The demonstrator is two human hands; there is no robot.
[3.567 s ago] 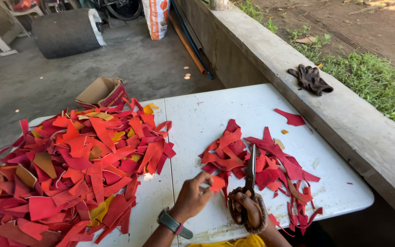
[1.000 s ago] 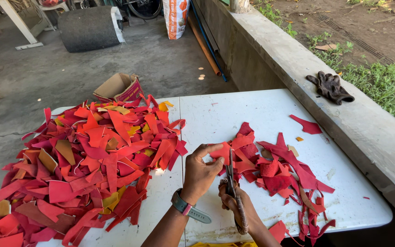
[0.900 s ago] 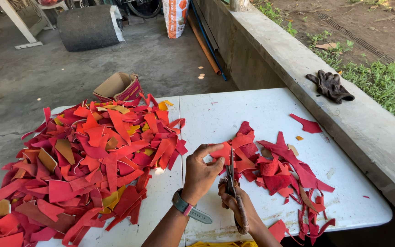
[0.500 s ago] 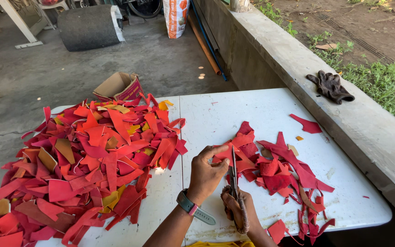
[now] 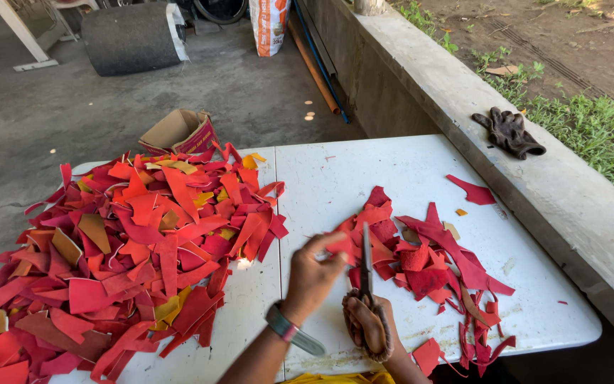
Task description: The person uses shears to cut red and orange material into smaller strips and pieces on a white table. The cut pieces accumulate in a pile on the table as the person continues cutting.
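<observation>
White desk (image 5: 392,171) on grey concrete floor (image 5: 72,107); low concrete wall (image 5: 477,121) just beside desk, sunlit grass (image 5: 598,128) beyond wall.

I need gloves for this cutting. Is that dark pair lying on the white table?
No, the gloves lie on the concrete ledge beyond the table, not on it.

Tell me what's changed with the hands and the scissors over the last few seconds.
The left hand lifted off the table and took hold of a red scrap at the scissors. The right hand brought the scissors up over the small pile. The big pile, box and gloves stayed put.
</observation>
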